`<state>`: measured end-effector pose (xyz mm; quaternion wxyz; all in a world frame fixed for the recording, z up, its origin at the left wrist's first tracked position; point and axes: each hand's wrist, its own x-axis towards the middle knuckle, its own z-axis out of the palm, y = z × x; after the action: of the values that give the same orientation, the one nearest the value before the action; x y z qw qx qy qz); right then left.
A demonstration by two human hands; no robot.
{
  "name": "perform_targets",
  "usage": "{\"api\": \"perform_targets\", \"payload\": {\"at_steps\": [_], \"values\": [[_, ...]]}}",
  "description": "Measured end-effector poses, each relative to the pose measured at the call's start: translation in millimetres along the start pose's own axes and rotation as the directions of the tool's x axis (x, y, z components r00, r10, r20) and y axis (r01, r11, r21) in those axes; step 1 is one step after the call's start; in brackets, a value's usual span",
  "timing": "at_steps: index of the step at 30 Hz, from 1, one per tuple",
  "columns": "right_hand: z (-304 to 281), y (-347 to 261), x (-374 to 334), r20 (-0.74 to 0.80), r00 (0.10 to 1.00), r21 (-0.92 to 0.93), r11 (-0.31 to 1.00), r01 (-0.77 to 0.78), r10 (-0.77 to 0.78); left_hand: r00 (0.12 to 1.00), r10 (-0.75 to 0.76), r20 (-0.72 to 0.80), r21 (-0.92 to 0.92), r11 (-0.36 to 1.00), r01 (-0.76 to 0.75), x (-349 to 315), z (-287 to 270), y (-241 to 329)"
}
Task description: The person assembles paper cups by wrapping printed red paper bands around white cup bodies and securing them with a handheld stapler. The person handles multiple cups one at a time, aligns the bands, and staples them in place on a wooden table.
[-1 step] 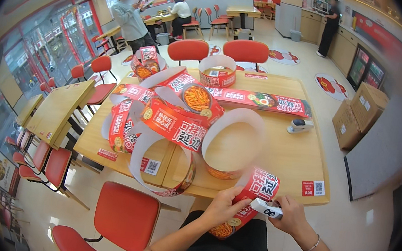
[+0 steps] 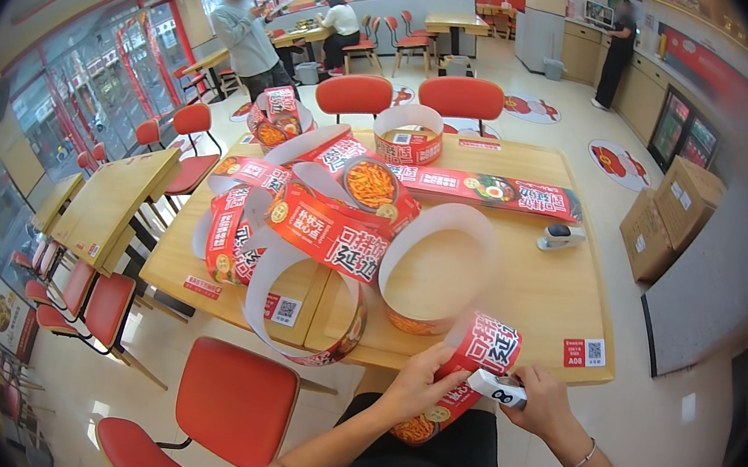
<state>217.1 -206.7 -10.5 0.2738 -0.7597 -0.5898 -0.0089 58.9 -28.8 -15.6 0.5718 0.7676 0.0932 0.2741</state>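
In front of my body, my left hand (image 2: 417, 384) pinches a red printed paper strip (image 2: 489, 341) that curls down toward my lap. My right hand (image 2: 545, 402) is closed around a white stapler (image 2: 493, 387), whose front end lies over the strip's edge beside my left fingers. The strip appears to run through a large paper ring (image 2: 439, 269) on the table, but blur hides the exact link. To the left, a chain of red and white paper rings (image 2: 328, 236) is heaped, one ring hanging past the near edge.
The wooden table (image 2: 560, 301) also carries flat red strips (image 2: 490, 189), another ring (image 2: 408, 140) at the back and a second stapler (image 2: 560, 238) at the right. Red chairs (image 2: 238, 393) stand around it. Cardboard boxes (image 2: 672, 208) are to the right. Other people are farther off.
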Motion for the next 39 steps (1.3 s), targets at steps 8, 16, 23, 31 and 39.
{"api": "perform_targets", "payload": {"at_steps": [8, 16, 23, 31, 39], "values": [[5, -1, -2, 0.037, 0.999, -0.030, 0.999, -0.019, 0.020, 0.978, -0.205, 0.036, -0.035, 0.978, 0.207, 0, 0, 10], [0, -8, 3, -0.008, 0.993, -0.015, 0.993, 0.117, -0.117, 0.947, -0.320, 0.025, -0.074, 0.944, 0.321, 5, -9, 20], [-6, 0, -3, 0.081, 0.985, -0.041, 0.987, 0.157, -0.153, 0.955, -0.291, 0.050, -0.240, 0.925, 0.294, 5, -3, 16], [1, -12, 0, 0.057, 0.998, 0.076, 0.997, -0.032, 0.028, 0.948, -0.312, 0.058, -0.291, 0.903, 0.315, 5, -10, 8], [6, 13, 13, 0.053, 0.998, -0.032, 0.998, 0.045, -0.043, 0.959, -0.283, -0.014, -0.302, 0.915, 0.266, 9, -2, 20]]}}
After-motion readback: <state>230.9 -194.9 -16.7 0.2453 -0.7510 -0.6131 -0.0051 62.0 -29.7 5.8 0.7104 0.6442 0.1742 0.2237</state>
